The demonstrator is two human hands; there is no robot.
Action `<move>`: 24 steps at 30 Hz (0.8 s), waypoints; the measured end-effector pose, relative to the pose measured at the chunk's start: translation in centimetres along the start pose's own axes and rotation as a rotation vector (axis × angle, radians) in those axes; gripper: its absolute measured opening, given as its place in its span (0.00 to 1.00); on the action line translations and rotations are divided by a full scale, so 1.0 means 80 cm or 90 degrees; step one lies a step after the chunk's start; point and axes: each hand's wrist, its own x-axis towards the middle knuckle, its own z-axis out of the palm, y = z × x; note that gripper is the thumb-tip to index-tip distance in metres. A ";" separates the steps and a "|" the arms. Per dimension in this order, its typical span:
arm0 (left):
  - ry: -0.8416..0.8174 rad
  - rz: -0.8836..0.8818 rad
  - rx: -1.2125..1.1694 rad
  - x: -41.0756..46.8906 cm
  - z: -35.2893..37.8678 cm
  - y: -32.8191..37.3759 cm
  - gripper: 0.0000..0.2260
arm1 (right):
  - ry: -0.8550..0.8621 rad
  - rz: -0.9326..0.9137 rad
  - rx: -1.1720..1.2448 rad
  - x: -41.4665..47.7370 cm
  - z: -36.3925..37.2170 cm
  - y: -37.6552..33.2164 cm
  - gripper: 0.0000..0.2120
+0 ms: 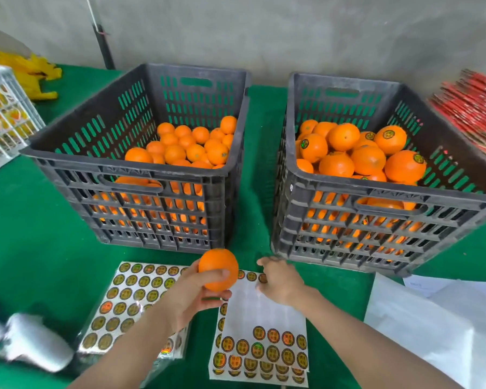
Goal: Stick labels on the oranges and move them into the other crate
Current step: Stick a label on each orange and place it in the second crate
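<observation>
Fingers [212, 274] of the left hand [190, 297] curl round one smooth round orange [218, 259] above two sheets of round gold labels. The right hand [281, 279] bends over the part-used white sheet [261, 313]; whether it pinches a label is unclear. A peeled label could fold onto itself. Beyond stand two black slotted plastic crates: the left crate [141, 175] holds unlabelled fruit, the right crate [376, 192] labelled fruit.

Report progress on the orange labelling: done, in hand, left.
Done: the right crate holds a pile of oranges, several showing labels. In hand: the left hand holds an orange showing no label; the right hand is at the part-used label sheet. Left: the left crate holds many oranges, mostly unlabelled.
</observation>
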 end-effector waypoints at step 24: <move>-0.119 0.035 -0.046 0.014 0.020 -0.043 0.42 | 0.301 -0.089 0.263 -0.117 0.035 -0.020 0.09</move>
